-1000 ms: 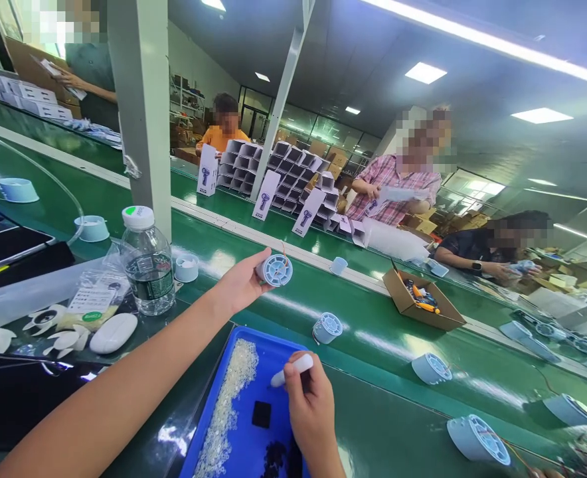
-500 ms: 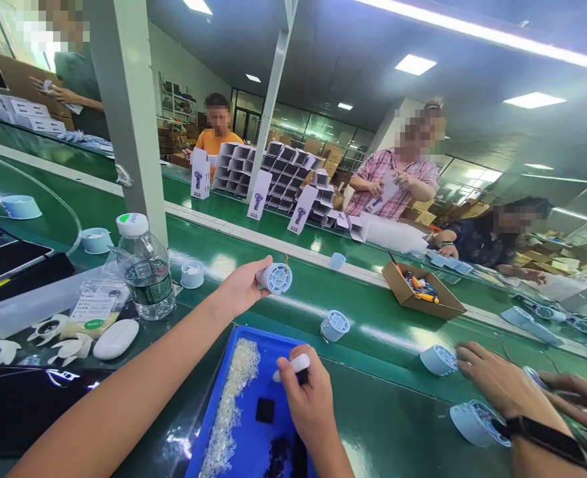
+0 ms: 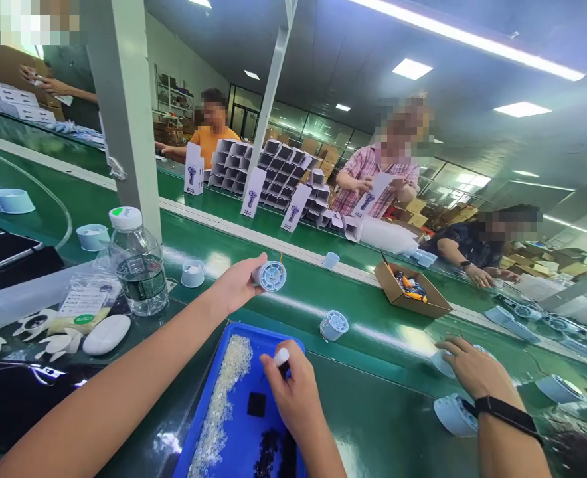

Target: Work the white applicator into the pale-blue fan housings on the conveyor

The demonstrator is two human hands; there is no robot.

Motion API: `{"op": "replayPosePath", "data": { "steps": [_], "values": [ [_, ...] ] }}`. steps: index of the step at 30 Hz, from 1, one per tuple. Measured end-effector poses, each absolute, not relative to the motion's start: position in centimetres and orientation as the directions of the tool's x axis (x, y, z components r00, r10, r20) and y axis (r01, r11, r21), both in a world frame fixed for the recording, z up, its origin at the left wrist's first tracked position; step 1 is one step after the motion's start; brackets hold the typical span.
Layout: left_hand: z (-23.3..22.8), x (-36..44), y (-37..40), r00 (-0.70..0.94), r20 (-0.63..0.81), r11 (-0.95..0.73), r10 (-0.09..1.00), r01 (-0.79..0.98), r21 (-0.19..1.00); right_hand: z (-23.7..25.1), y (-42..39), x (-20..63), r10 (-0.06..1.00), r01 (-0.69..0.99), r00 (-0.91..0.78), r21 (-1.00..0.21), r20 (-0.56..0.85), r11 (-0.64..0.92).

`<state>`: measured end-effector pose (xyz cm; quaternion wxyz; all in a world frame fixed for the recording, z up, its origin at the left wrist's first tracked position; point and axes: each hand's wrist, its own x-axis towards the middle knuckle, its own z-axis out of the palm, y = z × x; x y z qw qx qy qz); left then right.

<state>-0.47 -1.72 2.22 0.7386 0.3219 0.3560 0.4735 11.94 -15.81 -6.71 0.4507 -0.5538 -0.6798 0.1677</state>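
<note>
Head view: a pale blue round fan part (image 3: pixel 272 275), grille face and short wire outward, is pinched in the left hand (image 3: pixel 238 284) above the green counter (image 3: pixel 373 425). A white pen-like tool (image 3: pixel 280 357) is gripped in the closed right hand (image 3: pixel 293 396) over the blue tray (image 3: pixel 208 405) of clear beads. Judged from this, a pick-up step is in hand; the next move calls for a steady tip.

A pale blue round housing (image 3: pixel 272 275) with a spoked, grilled face was held up above the green bench, its face turned toward the near side, a thin orange wire rising from its top. A small white pen-like tool (image 3: pixel 280 357) stood over the blue tray (image 3: pixel 234 425), tip down.
</note>
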Motion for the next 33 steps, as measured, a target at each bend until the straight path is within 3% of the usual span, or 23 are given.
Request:
{"op": "replayPosePath", "data": {
  "steps": [7, 11, 15, 21, 33],
  "values": [
    [1.6, -0.2, -2.4, 0.334, -0.173, 0.298, 0.927, -0.373, 0.879, -6.6, -16.9, 11.7, 0.902, 0.495, -0.049, -0.774, 0.429, 0.395],
    [1.5, 0.0, -3.0, 0.351, -0.131, 0.236, 0.927, -0.276, 0.932, -7.0, -16.6, 12.1, 0.798, 0.302, 0.281, -0.838, 0.534, 0.454],
    [1.5, 0.6, -3.7, 0.360, -0.103, 0.184, 0.927, -0.199, 0.963, -6.6, -16.7, 12.8, 0.756, 0.135, 0.465, -0.881, 0.460, 0.453],
    [1.6, 1.3, -4.4, 0.402, -0.059, 0.100, 0.914, -0.083, 0.991, -5.8, -16.9, 13.0, 0.777, 0.008, 0.521, -0.912, 0.355, 0.411],
    [1.4, 1.6, -4.7, 0.379, -0.047, 0.069, 0.924, -0.044, 0.997, -6.1, -16.7, 13.0, 0.783, -0.046, 0.527, -0.908, 0.331, 0.416]
  ]
}}
